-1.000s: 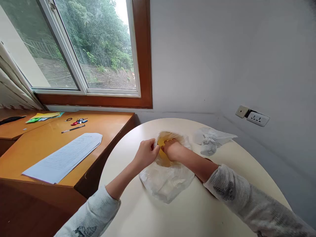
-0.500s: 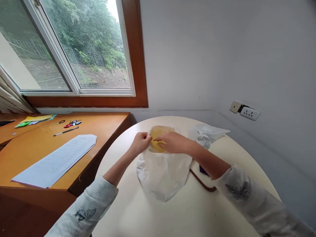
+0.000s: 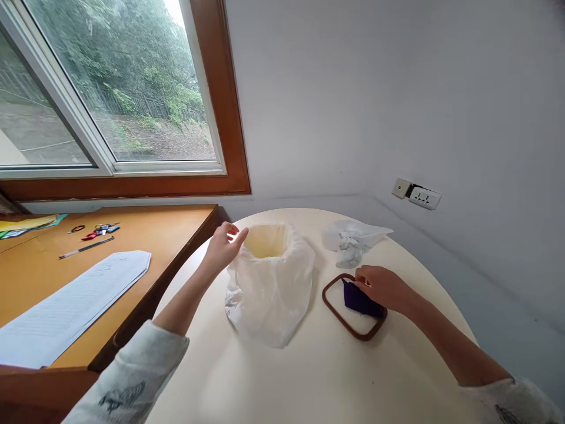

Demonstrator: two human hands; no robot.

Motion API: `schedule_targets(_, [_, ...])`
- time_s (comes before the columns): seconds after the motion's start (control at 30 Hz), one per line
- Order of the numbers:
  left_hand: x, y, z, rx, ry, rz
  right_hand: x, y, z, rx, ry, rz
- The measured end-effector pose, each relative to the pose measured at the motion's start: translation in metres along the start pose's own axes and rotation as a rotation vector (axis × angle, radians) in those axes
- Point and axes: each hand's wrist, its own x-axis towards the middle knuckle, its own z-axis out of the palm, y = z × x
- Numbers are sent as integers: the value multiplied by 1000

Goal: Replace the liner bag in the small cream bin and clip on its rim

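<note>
A pale yellow bin [image 3: 265, 241] stands on the round table, lined with a white plastic bag [image 3: 273, 294] that folds over its rim and hangs down outside. At the bin's left rim is my left hand [image 3: 224, 250], thumb and fingers apart, nothing held. My right hand [image 3: 382, 285] has its fingertips closed over the far edge of a brown rounded-rectangular ring [image 3: 351, 330], which lies on the table right of the bin. Inside the ring, partly under that hand, is a dark purple cloth [image 3: 359, 299].
Behind the ring lies a crumpled, knotted plastic bag [image 3: 353, 238] on the round cream table [image 3: 265, 388]. To the left, a wooden desk [image 3: 176, 227] carries papers [image 3: 79, 306], a pen [image 3: 86, 248] and scissors [image 3: 103, 229]. A wall socket [image 3: 425, 198] is at right.
My right hand has left the inside of the bin and moved right to the brown ring. My left hand's fingers have opened at the rim. The view has shifted slightly right.
</note>
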Motion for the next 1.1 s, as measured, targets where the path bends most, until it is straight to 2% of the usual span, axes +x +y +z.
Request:
schedule_targets(0.07, [-17, 12, -1, 106, 73, 260, 0, 14, 16, 10, 5, 162])
schedule_targets(0.13, [-36, 29, 4, 220, -28, 452, 2, 23, 28, 41, -37, 266])
schedule_targets(0.27, [-64, 55, 31, 390, -169, 600, 8, 32, 39, 73, -118, 308])
schedule_targets(0.4, [-66, 58, 55, 510, -240, 677, 10, 35, 44, 72, -129, 320])
schedule_targets(0.57, [-60, 47, 57, 562, -234, 675, 1, 36, 33, 111, -69, 298])
schedule_targets(0.73, [-62, 41, 50, 510, -265, 712, -11, 31, 6, 228, 4, 289])
schedule_targets(0.83, [-62, 44, 41, 406, -259, 739, -12, 23, -14, 313, 56, 243])
schedule_targets(0.9, [-60, 49, 31, 275, -191, 669, -8, 15, -29, 357, 115, 212])
schedule_targets(1.0, [-51, 56, 12, 51, -98, 441, 2, -5, -51, 390, 239, 191])
schedule_targets(1.1, [-41, 57, -6, 7, -89, 254, 17, -30, -68, 414, 354, 197])
